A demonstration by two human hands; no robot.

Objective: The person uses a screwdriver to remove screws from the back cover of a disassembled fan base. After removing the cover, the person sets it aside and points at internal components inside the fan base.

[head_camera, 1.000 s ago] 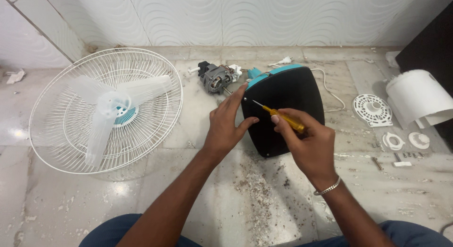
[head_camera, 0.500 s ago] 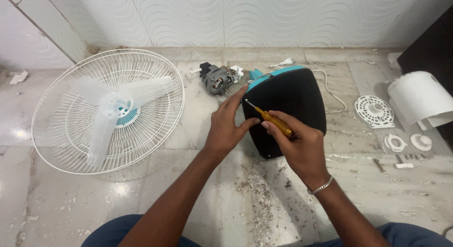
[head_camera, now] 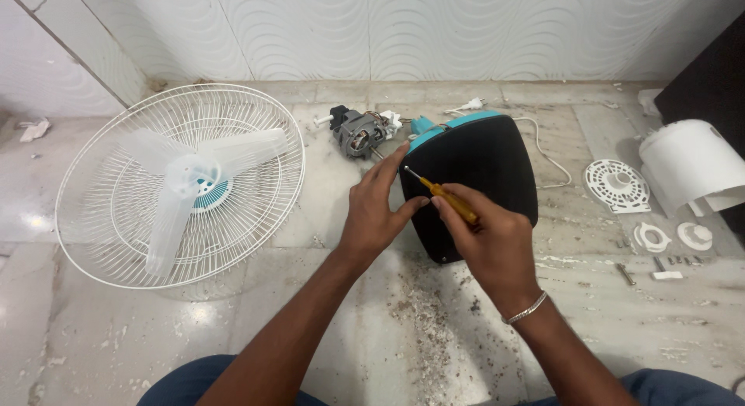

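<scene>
Since the earlier frames the right hand has drawn the screwdriver further left, so its metal tip now lies just beside the left hand's fingertips at the upper left of the black base; a second ago the tip sat further right, over the middle of the base. The left hand has kept its place on the base's left edge.

The right hand's fingers are closed around the screwdriver's yellow handle, thumb and forefinger pinching it, the shaft pointing up and to the left. The left hand's fingers are loosely spread and extended, resting flat against the left rim of the base, the thumb pointing right toward the screwdriver handle. It grips nothing.

The base lies on the stone floor between the two hands, black with a teal edge along its upper left.

One screwdriver is in view. One fan motor lies just above the left hand, near the base. One white fan cage with one three-bladed propeller inside lies well to the left. One white cord curls at the right of the base. To the right sit one round vented cover, one large white housing and two small white rings.
</scene>
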